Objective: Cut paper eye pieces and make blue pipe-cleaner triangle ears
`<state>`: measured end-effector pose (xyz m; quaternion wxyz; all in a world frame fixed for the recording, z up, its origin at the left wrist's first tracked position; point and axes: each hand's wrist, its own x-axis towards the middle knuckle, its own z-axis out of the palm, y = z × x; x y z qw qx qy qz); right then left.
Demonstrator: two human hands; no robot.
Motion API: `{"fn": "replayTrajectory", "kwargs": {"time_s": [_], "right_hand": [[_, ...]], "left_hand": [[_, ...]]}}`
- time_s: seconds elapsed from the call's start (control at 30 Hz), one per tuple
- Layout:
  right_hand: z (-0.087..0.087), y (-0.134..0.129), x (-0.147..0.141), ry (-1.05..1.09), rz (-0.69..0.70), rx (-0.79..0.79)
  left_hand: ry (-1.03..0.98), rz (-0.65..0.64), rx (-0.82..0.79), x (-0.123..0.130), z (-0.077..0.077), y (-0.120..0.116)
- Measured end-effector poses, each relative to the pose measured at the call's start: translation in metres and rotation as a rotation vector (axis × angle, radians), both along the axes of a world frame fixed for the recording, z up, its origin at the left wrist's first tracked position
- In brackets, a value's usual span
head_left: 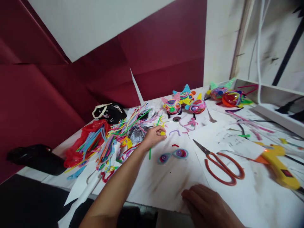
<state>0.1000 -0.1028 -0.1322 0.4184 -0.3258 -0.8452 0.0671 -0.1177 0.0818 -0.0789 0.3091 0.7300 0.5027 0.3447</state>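
Red crinkled plastic, a bag [71,155] from where I stand, lies open around a bundle of blue, orange and green pipe cleaners [93,142]. The left hand [155,135] pinches a small yellow piece [162,133] over the white paper [166,190], beyond the coiled blue-rimmed shapes [163,157]. Well apart, the right hand [205,201] rests near the paper's edge, and I can't tell whether its curled fingers hold anything.

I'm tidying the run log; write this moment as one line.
left hand: pinching small yellow piece | right hand: by near table edge | between hands: blue-rimmed double-loop piece | farther right: scissors, yellow glue gun
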Motion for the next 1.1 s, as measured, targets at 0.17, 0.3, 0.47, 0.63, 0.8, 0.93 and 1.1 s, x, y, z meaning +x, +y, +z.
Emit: {"fn": "replayTrajectory", "kwargs": {"time_s": [0.17,0.3,0.47,0.63,0.8,0.93,1.1], "right_hand": [[0.0,-0.001,-0.001,0.005,0.033,-0.07],[0.0,-0.002,0.0,0.019,0.044,-0.075],[-0.002,0.0,0.002,0.035,0.079,-0.072],[-0.004,0.0,0.003,0.003,0.096,-0.127],[-0.008,0.001,0.002,-0.026,0.099,-0.142],[-0.01,0.002,0.002,-0.021,0.109,-0.14],[-0.009,0.003,0.002,-0.016,0.096,-0.122]], "left_hand": [[-0.012,-0.037,-0.049,0.002,0.001,-0.007],[-0.008,-0.053,-0.077,0.003,0.002,-0.01],[0.08,-0.059,-0.067,0.007,0.005,-0.01],[0.183,-0.094,-0.014,0.019,0.009,-0.005],[0.273,-0.106,0.046,0.028,0.01,0.005],[0.289,-0.1,0.043,0.031,0.007,0.015],[0.267,-0.156,-0.089,0.037,0.003,0.02]]}}
